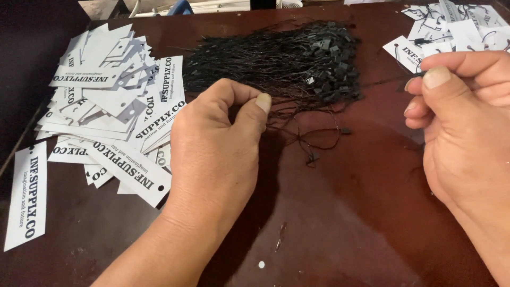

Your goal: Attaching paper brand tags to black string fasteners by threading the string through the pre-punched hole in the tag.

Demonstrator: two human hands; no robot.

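My left hand (218,138) hovers over the near edge of a tangled pile of black string loops with small plastic locks (287,61), thumb and fingers pinched together on a thin black string. My right hand (462,122) is raised at the right, fingers curled and thumb pressed to forefinger, apparently pinching a thin black string that runs toward the pile. A single loose string with a lock (313,149) lies on the dark brown table (340,212) between my hands.
A heap of white paper hang tags with black print (111,101) covers the left side, and one tag (26,196) lies apart at the left edge. Tags with strings attached (451,32) are piled at the top right.
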